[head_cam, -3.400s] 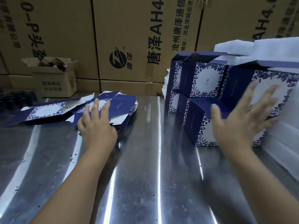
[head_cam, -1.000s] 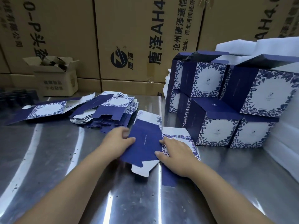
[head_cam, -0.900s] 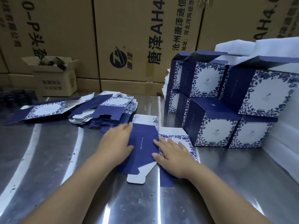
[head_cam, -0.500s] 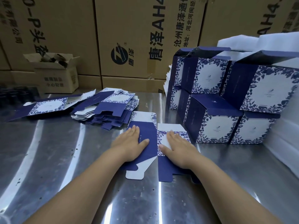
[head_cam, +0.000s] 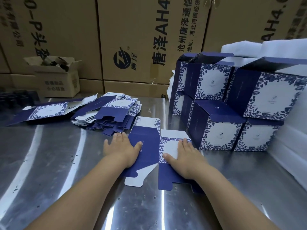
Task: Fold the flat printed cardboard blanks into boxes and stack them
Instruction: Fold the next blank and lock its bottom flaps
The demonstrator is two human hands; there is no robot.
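1. Here, one blank [head_cam: 147, 146] lies flat on the steel table [head_cam: 58, 163], near its middle and just left of the folded boxes [head_cam: 216, 130].
2. The left hand [head_cam: 121, 150] rests palm-down on the blank's dark-blue panel, fingers straight and close together, thumb out; it grips nothing.
3. The right hand [head_cam: 184, 155] presses flat on the white floral panel, fingers straight, likewise holding nothing.
4. A loosely fanned pile [head_cam: 116, 113] of flat blanks lies just behind the left hand.
5. Farther left, a spread blank [head_cam: 48, 110] lies open on the table.
6. The boxes stand two high at the right, touching one another, some with lids raised.
7. White foam [head_cam: 282, 48] sits behind and to the right of the boxes.
8. Brown cartons [head_cam: 132, 39] wall the back; a small open carton [head_cam: 58, 80] stands at the back left.
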